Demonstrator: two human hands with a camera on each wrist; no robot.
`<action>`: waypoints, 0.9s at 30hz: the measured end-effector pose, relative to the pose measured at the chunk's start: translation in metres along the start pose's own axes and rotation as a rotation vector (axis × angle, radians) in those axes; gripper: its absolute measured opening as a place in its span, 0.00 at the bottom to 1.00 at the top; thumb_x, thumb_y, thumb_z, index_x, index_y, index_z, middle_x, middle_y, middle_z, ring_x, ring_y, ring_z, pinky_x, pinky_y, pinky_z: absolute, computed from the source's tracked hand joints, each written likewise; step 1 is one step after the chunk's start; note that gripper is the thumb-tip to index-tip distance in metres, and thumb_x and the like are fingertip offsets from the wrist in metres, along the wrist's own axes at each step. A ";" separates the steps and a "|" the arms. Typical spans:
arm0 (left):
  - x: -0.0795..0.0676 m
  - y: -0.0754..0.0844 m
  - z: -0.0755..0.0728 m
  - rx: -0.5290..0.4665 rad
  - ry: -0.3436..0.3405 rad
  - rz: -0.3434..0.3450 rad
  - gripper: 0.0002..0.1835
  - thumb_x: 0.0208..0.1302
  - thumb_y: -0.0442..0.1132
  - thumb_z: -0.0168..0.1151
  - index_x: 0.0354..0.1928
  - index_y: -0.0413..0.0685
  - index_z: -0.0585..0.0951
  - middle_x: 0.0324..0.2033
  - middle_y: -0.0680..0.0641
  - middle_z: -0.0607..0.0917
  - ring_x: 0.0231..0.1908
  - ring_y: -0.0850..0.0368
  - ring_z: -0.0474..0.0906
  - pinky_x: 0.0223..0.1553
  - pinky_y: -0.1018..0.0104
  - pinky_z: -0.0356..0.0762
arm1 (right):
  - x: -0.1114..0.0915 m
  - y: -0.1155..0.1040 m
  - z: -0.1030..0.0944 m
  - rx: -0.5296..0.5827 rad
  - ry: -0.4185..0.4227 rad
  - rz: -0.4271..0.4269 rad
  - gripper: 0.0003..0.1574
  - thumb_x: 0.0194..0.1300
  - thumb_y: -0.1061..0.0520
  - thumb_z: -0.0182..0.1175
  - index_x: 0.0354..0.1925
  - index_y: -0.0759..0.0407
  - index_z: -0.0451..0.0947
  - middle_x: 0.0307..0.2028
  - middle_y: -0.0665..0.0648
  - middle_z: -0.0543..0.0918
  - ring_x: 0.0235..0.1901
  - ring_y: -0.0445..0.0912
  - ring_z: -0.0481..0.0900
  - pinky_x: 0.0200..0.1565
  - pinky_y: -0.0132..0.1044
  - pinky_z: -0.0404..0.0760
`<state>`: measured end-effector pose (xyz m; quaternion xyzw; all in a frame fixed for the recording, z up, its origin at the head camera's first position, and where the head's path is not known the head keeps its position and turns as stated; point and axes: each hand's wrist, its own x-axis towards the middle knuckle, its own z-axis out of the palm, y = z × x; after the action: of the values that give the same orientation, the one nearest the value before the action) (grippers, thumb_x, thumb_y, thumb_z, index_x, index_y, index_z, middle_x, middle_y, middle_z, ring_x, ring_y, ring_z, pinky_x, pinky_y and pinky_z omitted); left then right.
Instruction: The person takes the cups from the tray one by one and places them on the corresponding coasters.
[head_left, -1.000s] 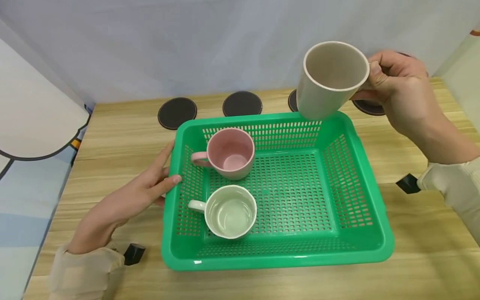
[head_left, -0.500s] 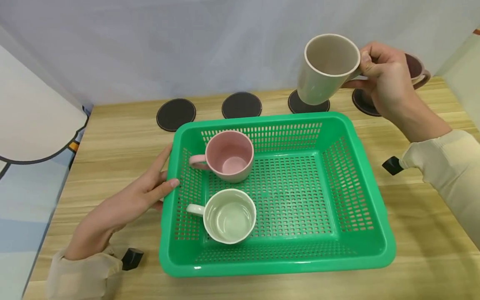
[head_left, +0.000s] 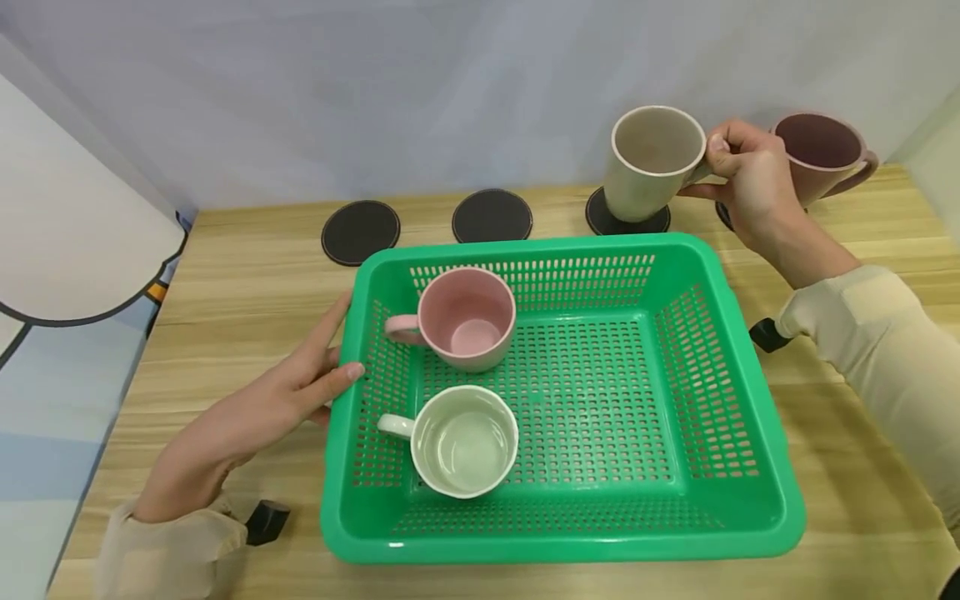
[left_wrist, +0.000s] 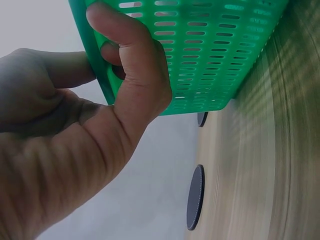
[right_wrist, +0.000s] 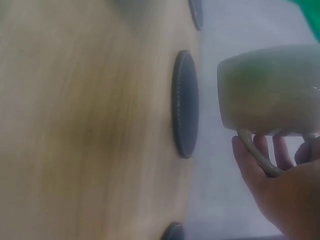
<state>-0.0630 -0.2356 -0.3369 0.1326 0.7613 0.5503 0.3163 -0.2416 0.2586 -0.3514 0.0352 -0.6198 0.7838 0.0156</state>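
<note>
My right hand (head_left: 753, 179) grips the handle of a tall beige mug (head_left: 637, 187). The mug hangs upright close over the third black round coaster (head_left: 654, 223); a gap shows between mug and coaster (right_wrist: 186, 105) in the right wrist view. My left hand (head_left: 303, 379) holds the left rim of a green plastic basket (head_left: 562, 547), thumb over the rim and fingers under it, as the left wrist view shows. Inside the basket's left side stand a pink mug (head_left: 468, 321) and a pale green-white cup (head_left: 465, 442), handles pointing left.
Two more black coasters (head_left: 360, 232) lie along the back of the wooden table (head_left: 247, 292). At the back right, beyond my right hand, a dark pink mug (head_left: 813, 177) stands on another coaster. A pale cloth wall (head_left: 337, 100) rises behind the table.
The beige mug has moved back from over the basket's rear rim, then down over the third coaster. The dark pink mug has come out from behind my right hand. My left hand keeps its place.
</note>
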 end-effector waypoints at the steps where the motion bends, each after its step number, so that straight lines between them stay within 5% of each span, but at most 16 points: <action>1: 0.000 0.000 0.000 0.002 -0.001 -0.001 0.42 0.86 0.43 0.45 0.81 0.82 0.30 0.64 0.29 0.76 0.46 0.47 0.89 0.44 0.52 0.89 | 0.000 0.003 -0.001 0.006 0.006 0.010 0.21 0.78 0.68 0.49 0.23 0.65 0.68 0.28 0.55 0.73 0.35 0.48 0.81 0.35 0.39 0.90; 27: 0.000 -0.001 0.001 -0.021 0.000 -0.003 0.43 0.86 0.42 0.45 0.81 0.81 0.29 0.66 0.26 0.75 0.47 0.50 0.89 0.43 0.53 0.89 | 0.010 0.030 -0.010 0.014 0.071 0.057 0.22 0.78 0.69 0.46 0.23 0.60 0.67 0.27 0.51 0.67 0.40 0.45 0.73 0.36 0.40 0.90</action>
<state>-0.0628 -0.2353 -0.3377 0.1282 0.7557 0.5578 0.3182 -0.2543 0.2611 -0.3817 -0.0101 -0.6141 0.7890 0.0152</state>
